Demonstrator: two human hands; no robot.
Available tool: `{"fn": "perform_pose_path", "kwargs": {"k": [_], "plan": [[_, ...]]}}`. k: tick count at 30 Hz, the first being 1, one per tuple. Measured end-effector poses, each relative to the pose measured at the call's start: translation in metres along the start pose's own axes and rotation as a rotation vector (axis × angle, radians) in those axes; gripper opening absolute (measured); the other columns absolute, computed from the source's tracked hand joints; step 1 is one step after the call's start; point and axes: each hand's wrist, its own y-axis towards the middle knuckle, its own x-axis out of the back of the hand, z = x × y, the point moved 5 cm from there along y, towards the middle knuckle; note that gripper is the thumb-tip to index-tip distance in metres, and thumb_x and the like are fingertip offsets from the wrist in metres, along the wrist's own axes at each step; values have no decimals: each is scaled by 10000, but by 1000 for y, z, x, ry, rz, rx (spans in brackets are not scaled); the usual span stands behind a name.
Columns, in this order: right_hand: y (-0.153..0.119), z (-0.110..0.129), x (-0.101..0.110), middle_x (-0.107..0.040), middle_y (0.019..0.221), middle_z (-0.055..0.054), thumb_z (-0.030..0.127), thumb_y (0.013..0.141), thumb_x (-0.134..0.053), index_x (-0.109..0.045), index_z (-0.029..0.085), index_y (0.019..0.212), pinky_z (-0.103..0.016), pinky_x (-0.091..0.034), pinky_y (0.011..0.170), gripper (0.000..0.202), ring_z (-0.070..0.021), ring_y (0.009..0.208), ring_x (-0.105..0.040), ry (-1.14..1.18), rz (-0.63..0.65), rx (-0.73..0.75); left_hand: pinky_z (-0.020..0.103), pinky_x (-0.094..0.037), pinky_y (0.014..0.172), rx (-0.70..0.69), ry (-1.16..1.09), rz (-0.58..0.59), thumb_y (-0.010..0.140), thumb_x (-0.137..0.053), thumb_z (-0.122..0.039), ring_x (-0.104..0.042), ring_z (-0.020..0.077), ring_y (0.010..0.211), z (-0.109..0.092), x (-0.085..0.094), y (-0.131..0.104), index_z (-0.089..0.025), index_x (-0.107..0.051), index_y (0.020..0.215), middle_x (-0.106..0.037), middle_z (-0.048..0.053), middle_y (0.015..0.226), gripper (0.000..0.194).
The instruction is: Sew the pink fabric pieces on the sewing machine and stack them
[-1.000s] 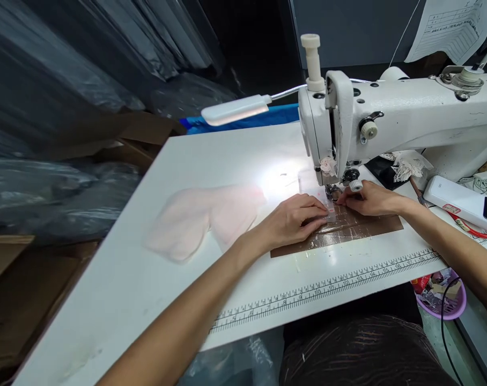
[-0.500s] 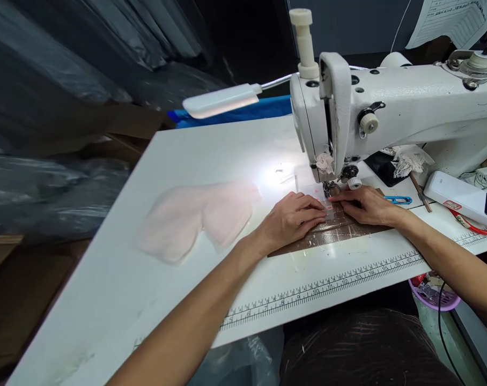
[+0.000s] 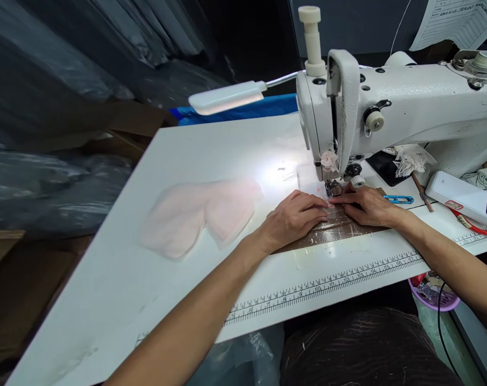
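Sheer, pink-dotted fabric (image 3: 314,188) lies on the brown sheet (image 3: 327,233) under the sewing machine's (image 3: 388,102) needle area. The left hand's (image 3: 295,216) fingers, slightly bent and close together, press its near edge; the right hand's (image 3: 368,205) index finger reaches it, thumb side hard to tell. Pale pink pieces (image 3: 199,214) lie left.

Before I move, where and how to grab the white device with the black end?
I'd pinch the white device across its middle, coming from above on the near side. It's long and narrow, lying flat; the sewing machine rises behind it and a red tool lies along its near edge.
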Motion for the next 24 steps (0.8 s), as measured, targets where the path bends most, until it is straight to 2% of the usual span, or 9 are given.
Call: {"fn": "perform_pose_path", "kwargs": {"k": [4,9,13,19,24], "plan": [[0,2,2,-582,1036,-87,166,952,-512,-706,228,1245,-338,-487,842,357,-164,829,-569,-24,3,-14,295,-619,712,4,-37,-16,986,-555,-156,-698,151,818,0,-1,-1,-143,-647,876,-745,63,934,144],[0,4,4,-582,1020,-84,156,944,-511,-721,219,1219,-321,-471,821,352,-157,815,-562,-12,17,-57,292,-648,791,89,-165,41,1009,-538,-253,-707,147,916,6,-2,0,-162,-666,1039,-736,62,988,160],[0,5,7,-598,979,-63,159,930,-512,-741,210,1161,-308,-464,816,329,-149,817,-569,68,-12,-76,270,-646,770,120,-209,31,995,-560,-223,-710,136,894,10,-4,-1,-175,-692,935,-734,44,957,153],[0,14,4,-627,952,-73,282,861,-677,-714,140,1110,-340,-483,835,289,-195,882,-599,98,-33,35,290,-642,777,174,-215,42,1002,-529,-196,-711,151,897,13,-7,-3,-156,-685,933,-740,55,932,175],[-1,15,-1,-634,971,-92,297,940,-596,-701,150,1052,-339,-491,807,213,-199,879,-595,15,-41,58,297,-632,793,228,-296,84,991,-573,-267,-711,149,888,15,-5,0,-174,-694,963,-741,52,940,155]]}}
